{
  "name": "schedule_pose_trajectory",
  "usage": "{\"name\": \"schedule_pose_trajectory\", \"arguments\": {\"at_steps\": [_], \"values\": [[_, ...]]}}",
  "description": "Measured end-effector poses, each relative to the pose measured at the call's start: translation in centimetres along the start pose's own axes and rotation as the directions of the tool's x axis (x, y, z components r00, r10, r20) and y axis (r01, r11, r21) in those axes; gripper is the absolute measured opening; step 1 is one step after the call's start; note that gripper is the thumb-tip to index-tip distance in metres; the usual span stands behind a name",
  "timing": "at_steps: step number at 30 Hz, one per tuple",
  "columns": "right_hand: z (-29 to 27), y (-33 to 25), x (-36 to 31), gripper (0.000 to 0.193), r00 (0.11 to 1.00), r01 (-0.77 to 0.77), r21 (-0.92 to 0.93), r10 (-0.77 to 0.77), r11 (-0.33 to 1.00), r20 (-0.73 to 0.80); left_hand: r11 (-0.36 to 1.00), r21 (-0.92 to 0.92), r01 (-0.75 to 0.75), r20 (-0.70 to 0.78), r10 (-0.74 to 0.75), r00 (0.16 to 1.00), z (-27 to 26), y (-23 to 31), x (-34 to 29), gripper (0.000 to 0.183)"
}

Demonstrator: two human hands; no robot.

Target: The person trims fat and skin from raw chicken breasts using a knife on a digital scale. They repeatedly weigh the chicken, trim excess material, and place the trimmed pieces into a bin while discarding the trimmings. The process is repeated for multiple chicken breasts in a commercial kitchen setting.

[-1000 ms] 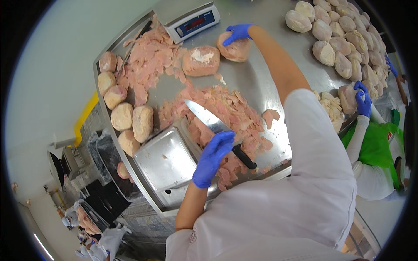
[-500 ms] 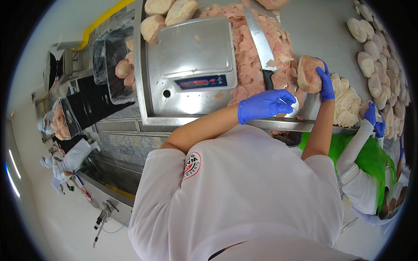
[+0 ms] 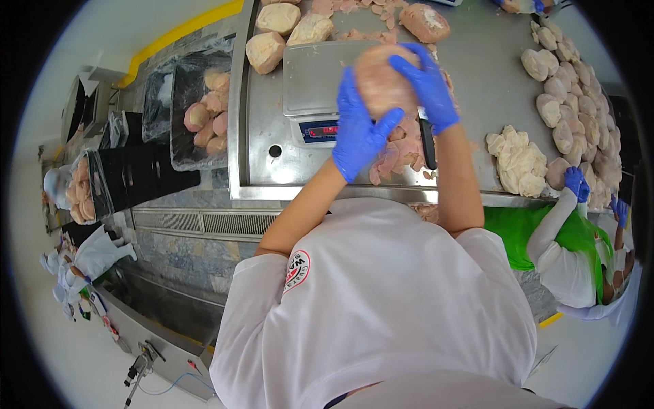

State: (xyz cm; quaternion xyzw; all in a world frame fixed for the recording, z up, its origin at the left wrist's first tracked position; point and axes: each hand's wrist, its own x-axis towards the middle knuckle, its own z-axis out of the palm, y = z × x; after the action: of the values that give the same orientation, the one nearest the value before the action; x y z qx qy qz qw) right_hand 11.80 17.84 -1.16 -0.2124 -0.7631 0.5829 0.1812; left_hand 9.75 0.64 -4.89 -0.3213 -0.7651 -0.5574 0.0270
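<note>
1. Both hands were clamped on a rounded lump of raw meat: the left hand cupped its near left side, the right hand wrapped over its top and right. Both wore blue gloves.
2. The lump was held up over the steel table, just above the right edge of the scale.
3. A knife lay beside the right wrist, on pale meat trimmings.
4. Shaped meat portions lay beyond the scale; a pile of meat pieces and rows of portions filled the right.
5. A co-worker's gloved hand rested near that pile.
6. Bare steel showed between the scale and the table's left rim, and right of the hands.
7. The lump looked roughly round; its long axis was unclear.
</note>
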Motion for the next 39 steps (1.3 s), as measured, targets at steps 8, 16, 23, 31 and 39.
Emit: {"name": "schedule_pose_trajectory", "arguments": {"at_steps": [8, 16, 23, 31, 39], "values": [[3.6, 2.7, 1.0, 0.043, 0.998, -0.002, -0.054, 0.005, 0.999, 0.063, 0.967, -0.112, 0.229, -0.015, -0.232, 0.973, -6.6, -5.7, 2.8, 0.106], [-3.2, 13.6, -6.8, 0.085, 0.94, -0.311, -0.717, 0.09, 0.624, -0.33, 0.777, -0.51, 0.369, -0.033, -0.447, 0.894, -12.8, -7.4, 3.2, 0.06], [-3.2, 17.6, -10.2, 0.099, 0.943, -0.333, -0.713, 0.23, 0.617, -0.241, 0.732, -0.574, 0.366, 0.034, -0.425, 0.905, -13.8, -8.0, 4.8, 0.051], [-2.7, 16.5, -9.8, 0.098, 0.94, -0.34, -0.76, 0.216, 0.553, -0.264, 0.745, -0.562, 0.359, 0.04, -0.408, 0.912, -14.0, -7.4, 4.7, 0.051], [-3.5, 16.4, -9.0, 0.088, 0.91, -0.37, -0.444, 0.221, 0.816, -0.351, 0.773, -0.498, 0.393, 0.087, -0.407, 0.909, -12.5, -6.5, 4.7, 0.057]]}}
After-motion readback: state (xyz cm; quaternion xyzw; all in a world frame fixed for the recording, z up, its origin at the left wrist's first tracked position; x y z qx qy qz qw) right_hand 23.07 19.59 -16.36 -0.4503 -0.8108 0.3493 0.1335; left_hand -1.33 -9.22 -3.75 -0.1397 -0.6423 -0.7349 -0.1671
